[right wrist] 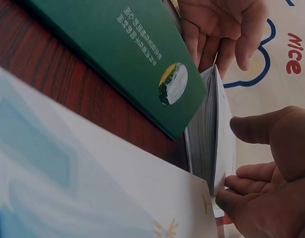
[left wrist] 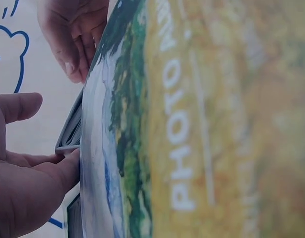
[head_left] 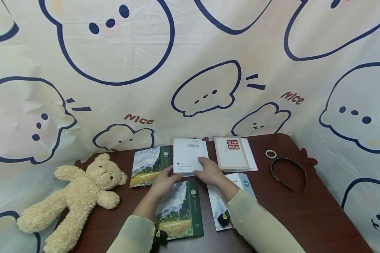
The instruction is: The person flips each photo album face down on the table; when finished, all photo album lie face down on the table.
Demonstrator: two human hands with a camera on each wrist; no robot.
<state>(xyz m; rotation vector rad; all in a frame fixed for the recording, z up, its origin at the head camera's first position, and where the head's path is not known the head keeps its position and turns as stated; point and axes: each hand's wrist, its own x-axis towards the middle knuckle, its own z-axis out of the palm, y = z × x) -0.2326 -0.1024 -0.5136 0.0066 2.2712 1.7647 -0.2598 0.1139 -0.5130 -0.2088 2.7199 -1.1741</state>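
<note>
A thick white book (head_left: 187, 154) with small dark print lies on the table between my hands, at the back middle. My left hand (head_left: 164, 181) is at its near left corner; in the left wrist view, fingertips touch the book's edge (left wrist: 71, 126) and the thumb stands off it. At the near right corner is my right hand (head_left: 210, 172). The right wrist view shows its relaxed fingers (right wrist: 256, 186) against the book's side, the thumb held away from the cover. Just nearer than the book lies a photo album (head_left: 174, 214) with a painted landscape and green spine, partly under my left forearm.
A matching landscape album (head_left: 147, 167) lies left of the white book. To the right are a cream book (head_left: 232, 154) with red squares and a pale blue-and-white book (head_left: 215, 207). A teddy bear (head_left: 85, 193), a headband (head_left: 304, 172) and a green ring (head_left: 270, 154) lie farther out.
</note>
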